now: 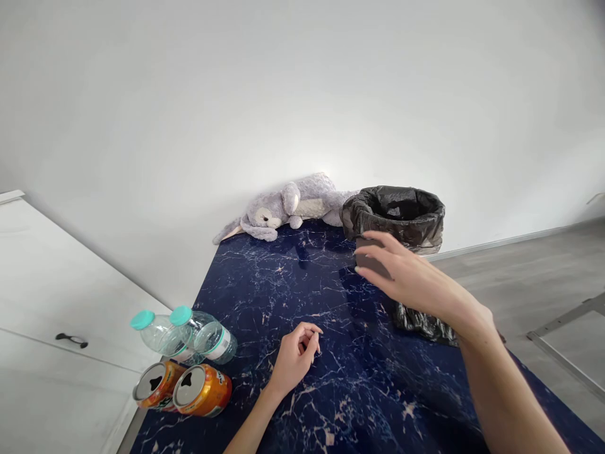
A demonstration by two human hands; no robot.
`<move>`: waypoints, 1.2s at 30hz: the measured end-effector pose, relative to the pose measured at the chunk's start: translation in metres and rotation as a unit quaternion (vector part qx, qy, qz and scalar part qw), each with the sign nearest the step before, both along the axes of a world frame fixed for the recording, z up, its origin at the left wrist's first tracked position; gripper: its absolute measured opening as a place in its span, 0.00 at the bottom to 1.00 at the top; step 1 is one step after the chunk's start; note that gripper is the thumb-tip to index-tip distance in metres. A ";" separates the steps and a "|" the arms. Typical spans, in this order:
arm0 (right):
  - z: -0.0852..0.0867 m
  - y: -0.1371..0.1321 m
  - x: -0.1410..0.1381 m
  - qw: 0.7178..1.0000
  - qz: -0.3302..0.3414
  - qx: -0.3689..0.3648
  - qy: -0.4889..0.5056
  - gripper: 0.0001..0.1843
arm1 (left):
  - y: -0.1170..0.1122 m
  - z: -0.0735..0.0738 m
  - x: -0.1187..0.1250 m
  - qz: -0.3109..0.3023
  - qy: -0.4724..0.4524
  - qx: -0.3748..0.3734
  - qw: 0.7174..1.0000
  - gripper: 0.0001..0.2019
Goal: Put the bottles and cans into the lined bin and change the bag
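Note:
My right hand [409,277] is raised over the dark blue marbled table [293,277], just in front of a small bin lined with a black bag [394,217]. Its fingers are closed on a small dark flat object [371,260] that I cannot name. My left hand [295,356] rests on the table nearer to me, fingers loosely curled, thumb and fingertips close together, nothing visible in them.
Two clear plastic bottles with teal caps [189,334] and two orange drink cans [184,388] lie at the table's near left corner. A grey plush toy [283,211] lies against the white wall. A white cabinet [51,302] stands left; grey floor is right.

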State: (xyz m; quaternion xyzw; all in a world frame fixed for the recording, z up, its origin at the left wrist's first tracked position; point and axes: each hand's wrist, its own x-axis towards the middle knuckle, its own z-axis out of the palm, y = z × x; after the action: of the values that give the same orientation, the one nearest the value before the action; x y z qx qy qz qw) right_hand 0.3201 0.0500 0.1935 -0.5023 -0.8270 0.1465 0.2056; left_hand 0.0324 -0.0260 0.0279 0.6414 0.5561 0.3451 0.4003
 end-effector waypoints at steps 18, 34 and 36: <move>-0.011 0.034 0.022 0.986 -0.115 0.058 0.103 0.30 | 0.000 0.000 0.001 0.004 -0.003 -0.003 1.000 0.18; 0.039 -0.043 -0.001 0.953 0.268 -0.129 0.061 0.22 | 0.003 -0.034 -0.019 0.254 -0.059 0.060 0.964 0.37; 0.038 -0.047 -0.003 0.956 0.262 -0.118 0.054 0.22 | 0.004 -0.044 -0.023 0.269 -0.065 0.063 0.959 0.42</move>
State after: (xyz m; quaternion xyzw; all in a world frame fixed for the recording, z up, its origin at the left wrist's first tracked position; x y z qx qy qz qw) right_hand 0.3169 0.0027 0.2313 -0.2799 -0.8943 0.3183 0.1433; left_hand 0.0097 -0.0221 -0.0163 0.4681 0.6578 0.5158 0.2865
